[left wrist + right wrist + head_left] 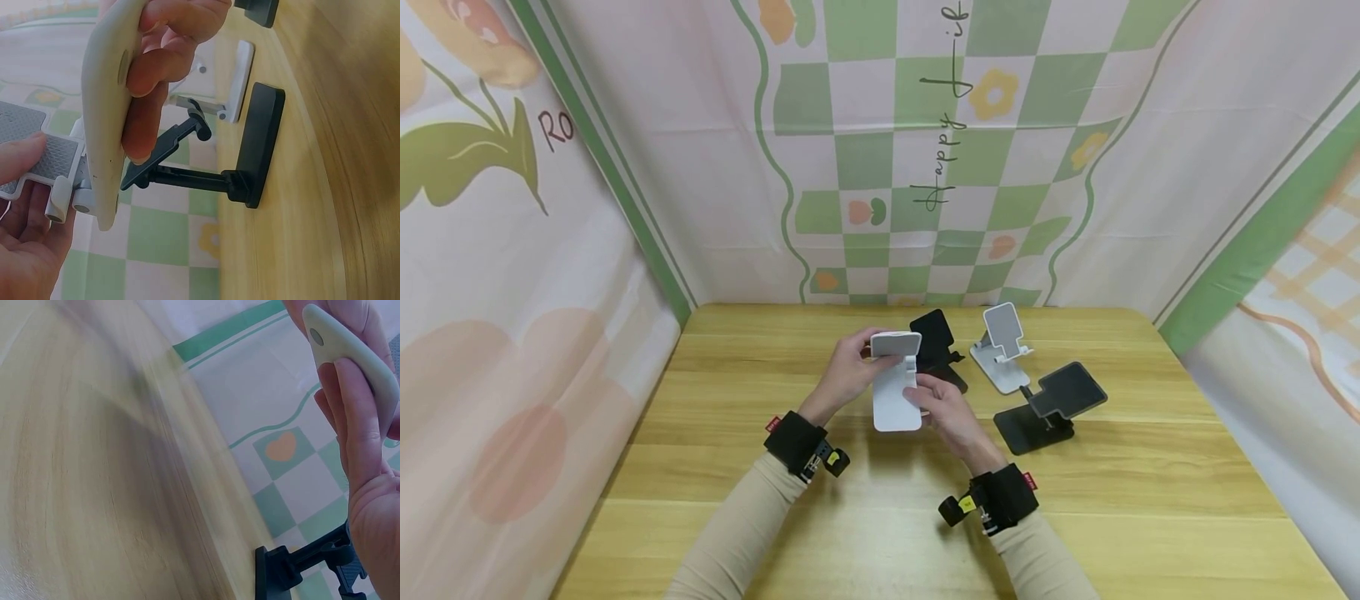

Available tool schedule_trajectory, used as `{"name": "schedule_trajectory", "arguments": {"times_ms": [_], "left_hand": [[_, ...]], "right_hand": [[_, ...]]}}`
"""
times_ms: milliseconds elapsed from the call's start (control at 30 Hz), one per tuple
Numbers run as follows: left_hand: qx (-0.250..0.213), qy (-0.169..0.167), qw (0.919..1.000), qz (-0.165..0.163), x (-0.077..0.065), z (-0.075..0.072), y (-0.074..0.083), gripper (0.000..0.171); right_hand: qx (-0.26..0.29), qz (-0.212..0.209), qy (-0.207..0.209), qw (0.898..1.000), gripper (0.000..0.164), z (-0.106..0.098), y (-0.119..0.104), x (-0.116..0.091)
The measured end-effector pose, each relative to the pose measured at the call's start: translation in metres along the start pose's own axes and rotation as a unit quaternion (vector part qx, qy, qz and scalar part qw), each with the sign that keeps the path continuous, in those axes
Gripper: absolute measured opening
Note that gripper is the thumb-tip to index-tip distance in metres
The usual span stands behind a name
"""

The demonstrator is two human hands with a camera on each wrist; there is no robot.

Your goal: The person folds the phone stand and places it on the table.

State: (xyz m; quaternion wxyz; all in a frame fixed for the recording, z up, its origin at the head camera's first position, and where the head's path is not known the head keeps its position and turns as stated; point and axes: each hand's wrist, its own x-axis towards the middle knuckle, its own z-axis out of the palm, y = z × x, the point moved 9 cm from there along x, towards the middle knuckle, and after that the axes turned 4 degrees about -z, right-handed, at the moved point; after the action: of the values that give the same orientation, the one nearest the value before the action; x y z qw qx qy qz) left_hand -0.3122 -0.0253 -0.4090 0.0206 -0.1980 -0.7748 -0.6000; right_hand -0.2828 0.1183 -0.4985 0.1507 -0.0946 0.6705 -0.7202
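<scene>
Both hands hold a white folding phone stand (896, 404) above the table. My left hand (844, 372) grips its upper plate with the grey pad, the thumb lying across the pad as the left wrist view shows. With my right hand (951, 414) I pinch the right edge of the white base, thumb on its face and fingers (361, 419) behind. In the left wrist view the base (106, 119) stands edge-on between the hands, the hinge and small hooks beside it. Just behind the held stand is a black phone stand (934, 337), partly hidden by it.
A second white phone stand (1003, 331) with a grey pad stands at the back right. Nearer, to the right of my right hand, is another black phone stand (1067, 390). All are on a wooden table (760, 533), with printed curtains (722, 192) behind and at the sides.
</scene>
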Motion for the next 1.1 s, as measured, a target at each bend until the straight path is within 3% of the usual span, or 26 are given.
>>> {"name": "schedule_trajectory", "arguments": {"times_ms": [867, 1100], "left_hand": [[-0.020, -0.016, 0.9996, -0.013, 0.001, 0.000, -0.001, 0.040], [-0.017, -0.010, 0.9998, 0.004, 0.002, -0.002, 0.007, 0.044]], "right_hand": [[0.011, -0.005, -0.003, 1.000, 0.050, 0.002, 0.001, 0.000], [0.013, -0.007, -0.001, 1.000, 0.050, 0.002, 0.001, 0.002]]}}
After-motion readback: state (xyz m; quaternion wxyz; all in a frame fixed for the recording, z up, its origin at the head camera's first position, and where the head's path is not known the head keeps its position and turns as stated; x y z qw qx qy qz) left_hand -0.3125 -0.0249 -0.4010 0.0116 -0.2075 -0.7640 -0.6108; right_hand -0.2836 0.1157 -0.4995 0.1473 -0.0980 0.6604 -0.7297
